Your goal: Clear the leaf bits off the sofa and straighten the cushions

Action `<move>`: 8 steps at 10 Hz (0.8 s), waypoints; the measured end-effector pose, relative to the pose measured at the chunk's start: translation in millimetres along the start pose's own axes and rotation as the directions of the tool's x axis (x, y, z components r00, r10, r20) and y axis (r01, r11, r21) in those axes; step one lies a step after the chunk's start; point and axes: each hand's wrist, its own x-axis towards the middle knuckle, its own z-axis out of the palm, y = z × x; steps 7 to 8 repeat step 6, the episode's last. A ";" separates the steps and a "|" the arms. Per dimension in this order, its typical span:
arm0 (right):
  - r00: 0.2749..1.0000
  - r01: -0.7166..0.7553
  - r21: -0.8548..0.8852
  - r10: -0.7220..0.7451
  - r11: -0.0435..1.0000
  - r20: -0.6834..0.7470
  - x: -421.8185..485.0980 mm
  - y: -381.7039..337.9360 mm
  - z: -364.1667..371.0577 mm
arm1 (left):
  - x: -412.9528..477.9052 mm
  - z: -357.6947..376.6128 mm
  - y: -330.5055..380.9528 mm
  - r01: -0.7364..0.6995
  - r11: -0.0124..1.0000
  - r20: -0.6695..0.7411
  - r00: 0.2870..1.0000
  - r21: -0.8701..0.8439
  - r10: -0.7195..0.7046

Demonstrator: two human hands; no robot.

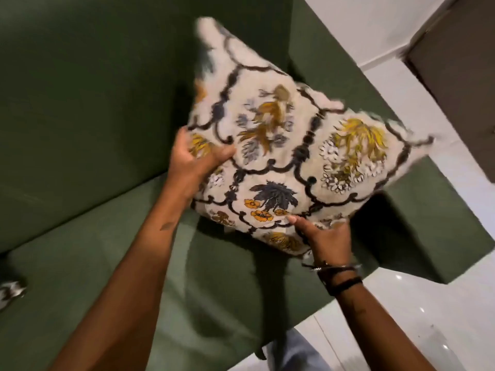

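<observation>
Currently both hands, left hand point(191, 159) and right hand point(325, 236), clasp the floral cushion point(281, 145) by its edges, tilted above the right end of the green sofa point(80, 129); blurred corners suggest motion, so it could slip floorward.

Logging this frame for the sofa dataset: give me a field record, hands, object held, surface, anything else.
left hand: grips left edge of floral cushion
right hand: grips cushion's lower edge; bracelets on wrist
cushion: held tilted, above the seat, motion-blurred
sofa: green
second cushion: patterned corner at left edge
leaf bits: none discernible
</observation>
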 end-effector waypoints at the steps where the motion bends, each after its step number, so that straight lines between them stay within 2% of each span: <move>1: 0.938 0.214 -0.089 -0.179 0.973 0.297 29.1 -33.8 35.7 | -40.5 -57.7 -5.3 -0.087 0.993 -0.317 0.947 -0.085 0.055; 2: 0.842 0.330 -0.162 -0.213 0.930 0.495 53.0 -53.8 82.7 | -66.3 -93.1 -23.6 -0.088 0.986 -0.452 0.892 -0.143 0.015; 3: 0.807 0.409 -0.259 -0.214 0.875 0.550 65.0 -56.1 123.3 | -75.3 -114.5 -44.9 -0.029 0.994 -0.493 0.870 -0.105 -0.027; 4: 0.826 0.445 -0.314 -0.250 0.839 0.504 65.3 -54.0 136.7 | -76.2 -120.2 -56.2 0.023 0.998 -0.434 0.900 -0.060 -0.047; 5: 0.861 0.447 -0.344 -0.293 0.826 0.415 29.4 -67.5 130.5 | -81.8 -133.4 -37.0 0.103 0.995 -0.344 0.934 0.016 -0.091; 6: 0.926 0.373 -0.342 -0.325 0.863 0.191 -42.3 -90.8 98.7 | -113.6 -146.8 -0.4 0.233 0.961 -0.401 0.903 0.151 -0.155; 8: 0.926 0.373 -0.342 -0.325 0.863 0.191 -42.3 -90.8 98.7 | -113.6 -146.8 -0.4 0.233 0.961 -0.401 0.903 0.151 -0.155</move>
